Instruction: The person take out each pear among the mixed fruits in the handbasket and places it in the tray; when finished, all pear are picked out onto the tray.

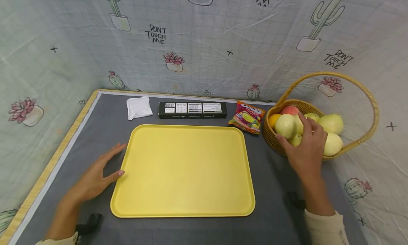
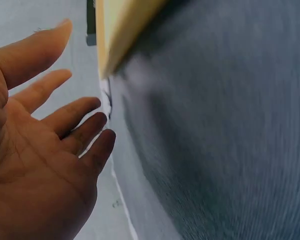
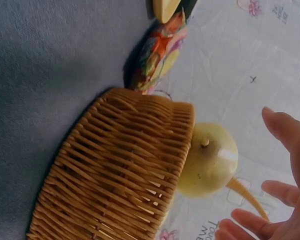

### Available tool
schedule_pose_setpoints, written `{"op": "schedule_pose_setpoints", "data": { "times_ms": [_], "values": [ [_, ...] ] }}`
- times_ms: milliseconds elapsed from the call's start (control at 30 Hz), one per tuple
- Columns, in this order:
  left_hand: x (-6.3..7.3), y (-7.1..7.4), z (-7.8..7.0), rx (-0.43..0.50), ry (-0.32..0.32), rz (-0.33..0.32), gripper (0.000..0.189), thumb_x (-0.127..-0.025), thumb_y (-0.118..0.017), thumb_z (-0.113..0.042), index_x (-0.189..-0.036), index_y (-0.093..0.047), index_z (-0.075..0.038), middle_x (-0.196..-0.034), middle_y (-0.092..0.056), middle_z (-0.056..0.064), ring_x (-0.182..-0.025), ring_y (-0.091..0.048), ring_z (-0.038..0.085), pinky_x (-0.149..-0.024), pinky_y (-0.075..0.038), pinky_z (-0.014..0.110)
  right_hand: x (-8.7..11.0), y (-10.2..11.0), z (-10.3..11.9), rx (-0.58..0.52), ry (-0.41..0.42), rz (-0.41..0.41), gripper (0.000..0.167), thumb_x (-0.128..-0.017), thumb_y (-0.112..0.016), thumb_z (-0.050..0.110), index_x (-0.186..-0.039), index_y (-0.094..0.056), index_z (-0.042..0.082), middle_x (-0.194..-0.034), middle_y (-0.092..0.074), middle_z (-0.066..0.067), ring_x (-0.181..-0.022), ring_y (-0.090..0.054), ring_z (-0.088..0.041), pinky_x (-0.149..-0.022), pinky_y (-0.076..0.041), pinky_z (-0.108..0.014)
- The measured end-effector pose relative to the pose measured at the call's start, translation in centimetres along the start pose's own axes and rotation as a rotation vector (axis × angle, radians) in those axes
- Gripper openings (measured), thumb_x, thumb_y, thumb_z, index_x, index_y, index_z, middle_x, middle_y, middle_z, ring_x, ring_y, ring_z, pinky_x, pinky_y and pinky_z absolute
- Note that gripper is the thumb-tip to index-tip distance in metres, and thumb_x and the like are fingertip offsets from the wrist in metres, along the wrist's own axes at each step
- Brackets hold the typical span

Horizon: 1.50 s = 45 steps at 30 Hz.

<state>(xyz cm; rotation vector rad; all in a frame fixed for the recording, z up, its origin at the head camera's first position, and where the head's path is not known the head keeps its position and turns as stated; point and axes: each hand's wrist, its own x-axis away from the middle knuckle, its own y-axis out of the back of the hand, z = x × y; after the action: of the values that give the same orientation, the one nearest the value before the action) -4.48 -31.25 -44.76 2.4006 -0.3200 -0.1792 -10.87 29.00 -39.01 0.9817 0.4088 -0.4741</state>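
In the head view my right hand (image 1: 306, 149) is over a wicker basket (image 1: 275, 142) of fruit, thumb and fingers spread. Its thumb overlaps a round pale green fruit (image 1: 285, 126) there. The right wrist view shows the right hand (image 3: 285, 185) with parted fingers and nothing between them, apart from a pale yellow-green fruit (image 3: 210, 160) that rises above the basket rim. Beside the left edge of a yellow tray (image 1: 186, 170) is my left hand (image 1: 92, 176), fingers extended and thumb tip at the rim. The left wrist view shows its bare palm (image 2: 35, 165).
Behind the tray lie a white packet (image 1: 139, 107), a long black box (image 1: 192, 110) and a colourful fruit candy bag (image 1: 247, 117). The basket's tall handle (image 1: 376, 110) arches to the right. A patterned cloth (image 1: 204, 43) hangs behind the grey tabletop (image 1: 267, 188).
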Motion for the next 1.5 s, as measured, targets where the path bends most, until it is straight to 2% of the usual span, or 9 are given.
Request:
{"op": "schedule_pose_setpoints", "data": {
  "times_ms": [100, 133, 200, 267, 333, 533, 967, 1300, 1500],
  "values": [
    [-0.1, 0.4, 1.0, 0.007, -0.011, 0.032, 0.086, -0.097, -0.078, -0.012, -0.169, -0.032, -0.022, -0.174, -0.022, 0.026, -0.166, -0.014, 0.033, -0.108, -0.020, 0.084, -0.4, 0.1, -0.2, -0.004, -0.030, 0.042, 0.093, -0.082, -0.094, 0.026, -0.161, -0.047, 0.016, -0.152, -0.046, -0.031, -0.133, -0.040, -0.056, -0.104, -0.034, -0.070],
    [-0.1, 0.4, 1.3, 0.004, -0.015, 0.040, 0.085, -0.098, -0.078, -0.013, -0.169, -0.032, -0.022, -0.174, -0.022, 0.026, -0.167, -0.011, 0.020, -0.117, -0.019, 0.078, -0.5, 0.1, -0.2, -0.005, -0.040, 0.059, 0.092, -0.083, -0.093, 0.026, -0.161, -0.047, 0.016, -0.152, -0.046, -0.031, -0.133, -0.040, -0.055, -0.105, -0.034, -0.070],
    [-0.1, 0.5, 1.7, -0.008, -0.021, 0.057, 0.084, -0.098, -0.077, -0.014, -0.169, -0.032, -0.021, -0.174, -0.024, 0.024, -0.161, -0.008, -0.004, -0.132, -0.015, 0.055, -0.7, 0.1, -0.3, -0.007, -0.061, 0.096, 0.088, -0.086, -0.090, 0.026, -0.162, -0.046, 0.014, -0.153, -0.046, -0.031, -0.134, -0.040, -0.055, -0.106, -0.033, -0.069],
    [0.0, 0.6, 2.0, -0.017, -0.020, 0.076, 0.084, -0.098, -0.077, -0.015, -0.169, -0.032, -0.021, -0.174, -0.025, 0.023, -0.154, -0.006, -0.018, -0.131, -0.010, 0.025, -0.9, 0.1, -0.3, -0.007, -0.075, 0.133, 0.086, -0.089, -0.088, 0.025, -0.162, -0.045, 0.013, -0.152, -0.047, -0.031, -0.133, -0.040, -0.055, -0.107, -0.032, -0.069],
    [-0.1, 0.6, 2.1, -0.034, -0.019, 0.089, 0.084, -0.098, -0.077, -0.017, -0.169, -0.032, -0.021, -0.174, -0.027, 0.021, -0.153, -0.004, -0.020, -0.116, -0.006, 0.004, -1.0, 0.1, -0.5, -0.003, -0.083, 0.165, 0.085, -0.090, -0.087, 0.024, -0.162, -0.045, 0.010, -0.151, -0.047, -0.033, -0.133, -0.040, -0.056, -0.107, -0.032, -0.069],
    [-0.2, 0.6, 2.2, -0.046, -0.038, 0.103, 0.085, -0.097, -0.077, -0.015, -0.169, -0.033, -0.018, -0.172, -0.030, 0.025, -0.150, -0.005, -0.023, -0.106, -0.008, -0.004, -1.2, -0.3, -1.1, 0.009, -0.079, 0.235, 0.080, -0.093, -0.083, 0.022, -0.161, -0.044, 0.005, -0.146, -0.048, -0.038, -0.132, -0.042, -0.057, -0.104, -0.034, -0.069],
    [-0.4, 0.4, 2.5, -0.045, -0.057, 0.116, 0.082, -0.095, -0.077, -0.013, -0.166, -0.037, -0.012, -0.170, -0.034, 0.024, -0.145, -0.008, -0.028, -0.103, -0.012, -0.007, -2.1, -0.8, -1.7, 0.028, -0.105, 0.275, 0.083, -0.093, -0.084, 0.024, -0.162, -0.041, 0.004, -0.146, -0.051, -0.039, -0.130, -0.041, -0.058, -0.105, -0.032, -0.068],
    [-0.3, 0.3, 2.3, -0.012, -0.065, 0.116, 0.079, -0.096, -0.076, -0.012, -0.165, -0.038, -0.008, -0.168, -0.036, 0.028, -0.144, -0.011, -0.028, -0.103, -0.014, -0.006, -1.9, -1.1, -1.7, -0.024, -0.103, 0.227, 0.079, -0.092, -0.085, 0.018, -0.159, -0.045, 0.002, -0.145, -0.054, -0.037, -0.129, -0.040, -0.057, -0.106, -0.028, -0.066],
    [-0.3, 0.4, 2.3, 0.003, -0.047, 0.120, 0.079, -0.096, -0.076, -0.014, -0.166, -0.037, -0.009, -0.170, -0.034, 0.025, -0.144, -0.010, -0.029, -0.103, -0.013, -0.007, -1.7, -1.3, -0.9, -0.061, -0.123, 0.155, 0.077, -0.093, -0.082, 0.018, -0.159, -0.046, 0.004, -0.140, -0.055, -0.034, -0.127, -0.041, -0.053, -0.102, -0.031, -0.063]
  ]
}}
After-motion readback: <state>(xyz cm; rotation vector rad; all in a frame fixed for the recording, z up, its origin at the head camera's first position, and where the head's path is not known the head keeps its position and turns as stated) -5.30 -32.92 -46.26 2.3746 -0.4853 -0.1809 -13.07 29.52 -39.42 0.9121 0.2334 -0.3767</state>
